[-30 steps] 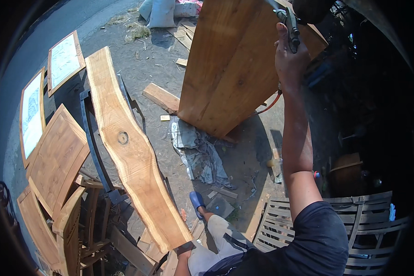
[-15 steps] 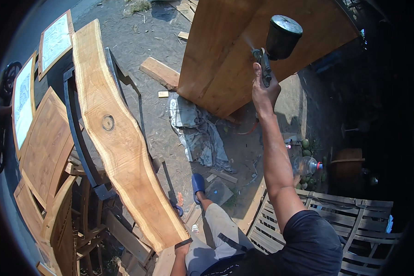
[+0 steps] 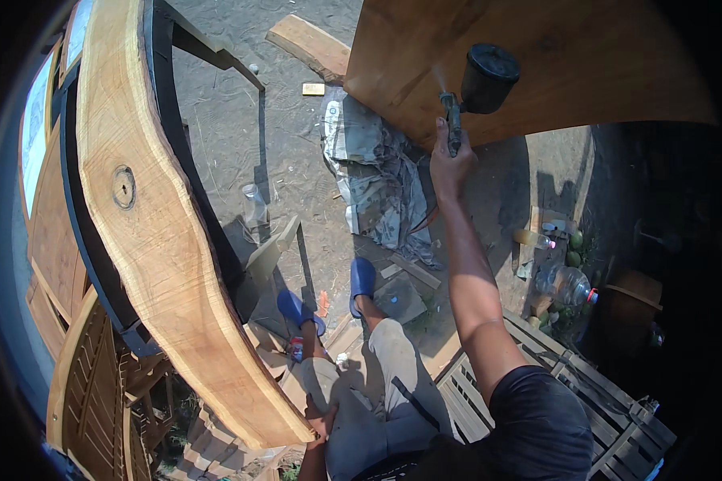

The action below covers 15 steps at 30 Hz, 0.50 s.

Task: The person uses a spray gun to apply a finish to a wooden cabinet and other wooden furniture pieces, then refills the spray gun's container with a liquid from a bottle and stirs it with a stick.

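Observation:
My right hand (image 3: 452, 167) is wrapped round the handle of a spray gun (image 3: 452, 120), my arm stretched forward. A dark round cup (image 3: 489, 78) sits on the gun, and a pale mist leaves its nozzle toward a large brown wooden board (image 3: 586, 56). My left hand (image 3: 322, 420) is low beside my knee, at the near end of a long live-edge wooden slab (image 3: 148, 232); its fingers are mostly hidden, and whether it grips anything does not show. The slab has a dark knot and rests on a dark frame.
Crumpled sacking (image 3: 369, 168) lies under the board's near corner, by a wood offcut (image 3: 313, 46). Clear plastic bottles (image 3: 565, 284) lie at right, beyond a slatted wooden rack (image 3: 553, 385). Wooden furniture parts (image 3: 96, 385) crowd the left. My feet wear blue clogs (image 3: 363, 280).
My view has tipped lower and nearer, so the slab and board look larger and both feet show. The spray gun stays in my right hand, still misting along the board's face.

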{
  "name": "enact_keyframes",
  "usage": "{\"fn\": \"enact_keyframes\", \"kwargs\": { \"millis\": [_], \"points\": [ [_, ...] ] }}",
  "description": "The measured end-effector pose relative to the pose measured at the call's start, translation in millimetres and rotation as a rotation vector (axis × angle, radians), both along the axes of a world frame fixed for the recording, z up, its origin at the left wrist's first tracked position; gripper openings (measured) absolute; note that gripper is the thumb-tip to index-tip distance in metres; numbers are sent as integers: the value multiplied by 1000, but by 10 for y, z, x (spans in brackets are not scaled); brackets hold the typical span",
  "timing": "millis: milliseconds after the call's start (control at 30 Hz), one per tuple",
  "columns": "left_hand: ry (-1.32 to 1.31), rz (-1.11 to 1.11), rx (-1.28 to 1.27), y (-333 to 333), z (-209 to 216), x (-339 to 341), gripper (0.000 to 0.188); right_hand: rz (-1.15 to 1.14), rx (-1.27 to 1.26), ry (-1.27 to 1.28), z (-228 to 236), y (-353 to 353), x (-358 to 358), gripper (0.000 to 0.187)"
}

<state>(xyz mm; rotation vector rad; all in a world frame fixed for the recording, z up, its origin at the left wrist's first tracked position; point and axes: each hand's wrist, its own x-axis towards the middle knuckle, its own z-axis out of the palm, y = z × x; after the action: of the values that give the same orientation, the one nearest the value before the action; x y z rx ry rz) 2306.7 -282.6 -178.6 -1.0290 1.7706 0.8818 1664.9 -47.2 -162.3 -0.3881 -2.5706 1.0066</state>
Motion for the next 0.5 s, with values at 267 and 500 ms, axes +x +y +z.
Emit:
{"fn": "enact_keyframes", "kwargs": {
  "millis": [267,500],
  "points": [
    [-22,155,63,61,49,-100,108,7,-16,-2,-1662,139,-58,44],
    [-126,303,99,21,123,-123,109,-44,32,-24,-2968,249,-23,44]
  ]
}}
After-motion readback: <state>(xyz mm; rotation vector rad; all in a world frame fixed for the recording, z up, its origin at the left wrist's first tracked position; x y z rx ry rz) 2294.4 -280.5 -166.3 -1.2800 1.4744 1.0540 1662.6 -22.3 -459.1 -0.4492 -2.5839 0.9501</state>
